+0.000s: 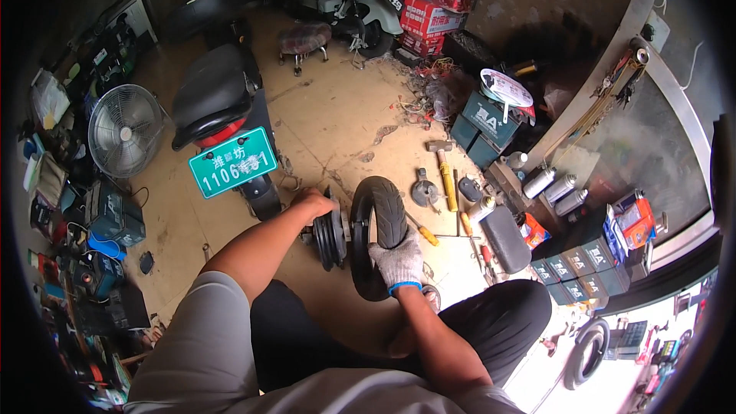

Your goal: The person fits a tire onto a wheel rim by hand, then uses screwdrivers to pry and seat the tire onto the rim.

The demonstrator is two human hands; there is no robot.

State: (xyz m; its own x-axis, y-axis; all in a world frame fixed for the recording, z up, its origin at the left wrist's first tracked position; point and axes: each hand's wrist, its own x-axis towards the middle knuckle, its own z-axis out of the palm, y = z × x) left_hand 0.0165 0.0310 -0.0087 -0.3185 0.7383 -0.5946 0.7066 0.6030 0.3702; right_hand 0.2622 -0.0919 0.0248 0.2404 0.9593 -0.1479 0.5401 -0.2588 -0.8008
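My bare left hand (313,203) grips the upper edge of a dark wheel rim (328,239), which stands upright on the floor with a hub or axle end showing at its side. Just to the right, a black scooter tire (389,211) stands on edge, apart from the rim at its top. My right hand (399,262), in a pale knitted glove with a blue cuff, is closed around the tire's lower right side; some fingertips are hidden inside the tire. Behind the rim is a scooter (211,88) with a green plate (232,162).
Right of the tire lie a hammer (443,176), a yellow-handled screwdriver (427,236), spray cans (539,182) and a dark padded block (507,240). Battery boxes (583,268) are stacked farther right. A fan (125,130) stands left, a stool (304,38) at the back.
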